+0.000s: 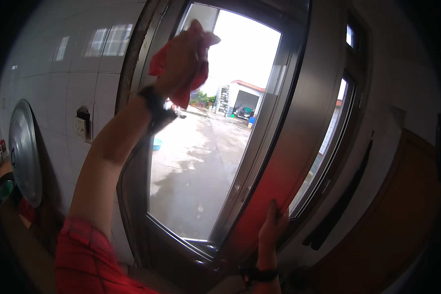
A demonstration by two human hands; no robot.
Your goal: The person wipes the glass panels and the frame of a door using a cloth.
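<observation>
A metal-framed door (297, 121) with a tall glass pane (202, 154) stands before me. My left hand (180, 55) is raised at the pane's upper left, closed around a red cloth (180, 96); the cloth hangs out on both sides of the hand, which is slightly blurred. Low at the right, my right hand (273, 224) rests at the edge of the broad metal frame, thumb up; its fingers are mostly hidden, so its grip is unclear. Dark bands circle both wrists.
A round metal lid (24, 152) leans on the white tiled wall (77, 81) at left, beside a wall socket (81, 126). A narrow window (325, 147) lies right of the frame. Through the glass appear a paved yard, a turquoise basin (157, 144) and an outbuilding (246, 95).
</observation>
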